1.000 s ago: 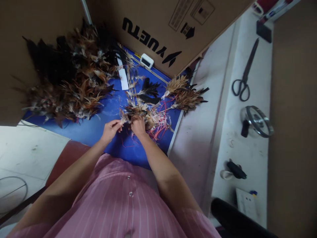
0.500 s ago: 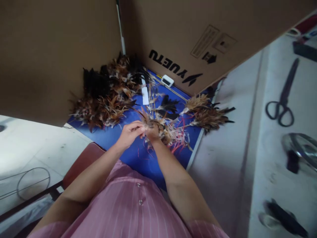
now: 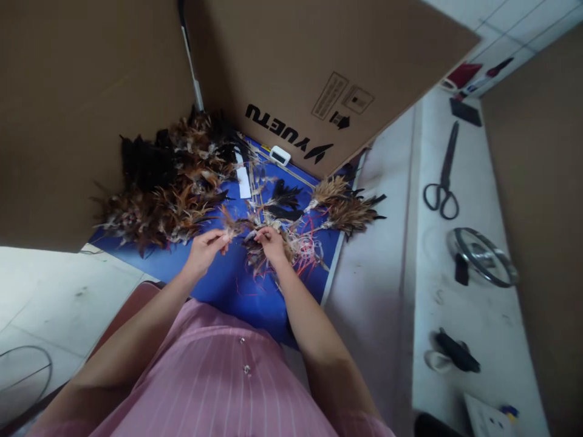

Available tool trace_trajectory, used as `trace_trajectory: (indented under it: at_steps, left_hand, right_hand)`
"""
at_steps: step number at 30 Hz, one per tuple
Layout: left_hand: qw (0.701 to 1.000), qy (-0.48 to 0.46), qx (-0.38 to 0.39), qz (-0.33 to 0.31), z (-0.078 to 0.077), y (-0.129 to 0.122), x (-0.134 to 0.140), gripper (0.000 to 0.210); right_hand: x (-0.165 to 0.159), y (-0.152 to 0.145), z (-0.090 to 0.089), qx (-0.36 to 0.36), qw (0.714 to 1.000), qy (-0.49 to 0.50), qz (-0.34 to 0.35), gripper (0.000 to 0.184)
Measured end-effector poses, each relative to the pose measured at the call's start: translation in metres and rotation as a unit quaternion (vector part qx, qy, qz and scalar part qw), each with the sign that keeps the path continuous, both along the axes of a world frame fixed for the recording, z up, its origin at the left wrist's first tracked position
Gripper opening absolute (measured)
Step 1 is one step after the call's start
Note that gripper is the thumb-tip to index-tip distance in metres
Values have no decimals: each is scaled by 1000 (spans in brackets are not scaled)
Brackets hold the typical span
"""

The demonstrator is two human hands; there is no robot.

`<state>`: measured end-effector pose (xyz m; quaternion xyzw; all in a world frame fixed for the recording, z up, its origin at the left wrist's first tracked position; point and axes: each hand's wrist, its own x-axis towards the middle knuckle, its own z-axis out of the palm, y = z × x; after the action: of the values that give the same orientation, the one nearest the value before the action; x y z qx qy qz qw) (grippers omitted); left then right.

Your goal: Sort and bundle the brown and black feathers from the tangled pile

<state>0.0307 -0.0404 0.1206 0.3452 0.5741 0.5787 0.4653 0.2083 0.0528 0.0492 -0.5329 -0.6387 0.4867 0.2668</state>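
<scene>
My left hand [image 3: 206, 250] pinches a small tuft of brown feathers [image 3: 231, 224] between thumb and fingertips, above the blue tabletop [image 3: 218, 276]. To its right, my right hand [image 3: 272, 244] is closed with the fingertips together, over a loose heap of brownish feathers [image 3: 255, 257]. Whatever its fingers hold is too small to make out. Red and pale strings [image 3: 306, 250] lie tangled just right of that hand. Beyond it lie a few black feathers [image 3: 285, 194]. Brown feather bundles [image 3: 348, 213] rest at the table's right edge.
A big pile of brown and black feathers [image 3: 170, 182] covers the table's left back. Tall cardboard panels [image 3: 273, 54] wall the back and left. A small white device [image 3: 279, 156] and a white strip [image 3: 243, 182] lie near them. Scissors [image 3: 444, 182] rest on the pale ledge at right.
My hands, together half a second ago, are now apart; the left has moved left with the feather tuft. The view has shifted, showing more of the right-hand ledge.
</scene>
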Motion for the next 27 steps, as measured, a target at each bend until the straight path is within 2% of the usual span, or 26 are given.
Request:
trace_trajectory:
  at_steps: [3, 8, 12, 16, 21, 24, 27]
  left_hand:
    - [1000, 6, -13, -4, -9, 4, 0, 20]
    - [999, 6, 18, -31, 3, 19, 7, 19]
    - [997, 23, 42, -57, 9, 22, 11, 20]
    - [993, 44, 53, -93, 3, 17, 16, 25]
    - [986, 101, 48, -127, 0, 14, 22, 22]
    - [980, 155, 36, -122, -1, 14, 23, 18]
    - [984, 144, 8, -109, -5, 12, 22, 20]
  right_hand:
    - [4, -4, 12, -44, 995, 84, -35, 18]
    - [7, -14, 37, -100, 977, 175, -68, 25]
    - [9, -22, 59, -102, 976, 180, -75, 23]
    - [12, -29, 76, -75, 984, 156, -50, 20]
    - [14, -35, 80, -50, 995, 84, -17, 17]
    - [16, -38, 80, -55, 995, 85, -9, 12]
    - [18, -40, 81, -56, 994, 90, -7, 8]
